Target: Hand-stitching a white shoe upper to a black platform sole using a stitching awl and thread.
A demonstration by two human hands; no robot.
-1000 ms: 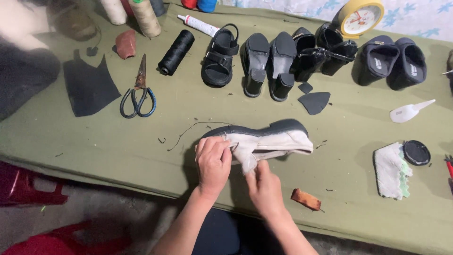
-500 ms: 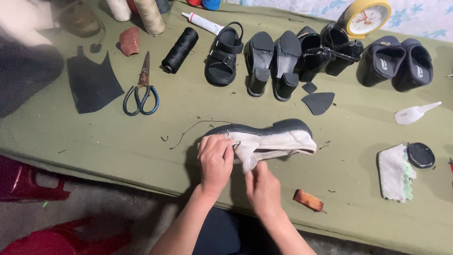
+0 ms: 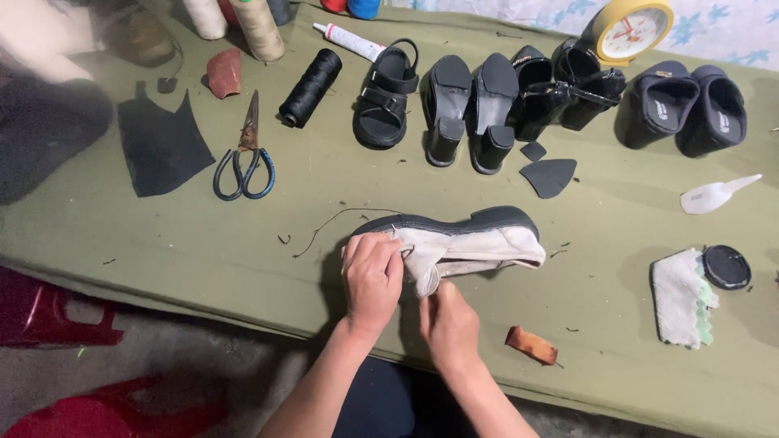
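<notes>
As before, both hands on shoe (image 3: pixel 462 243)

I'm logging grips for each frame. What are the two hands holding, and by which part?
Both hold the white shoe: left hand clamps its toe end, right hand pinches the lower edge beside it.

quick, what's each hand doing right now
Left hand: closed, gripping the white shoe by one end.
Right hand: closed, pinching the shoe's lower edge.
</notes>
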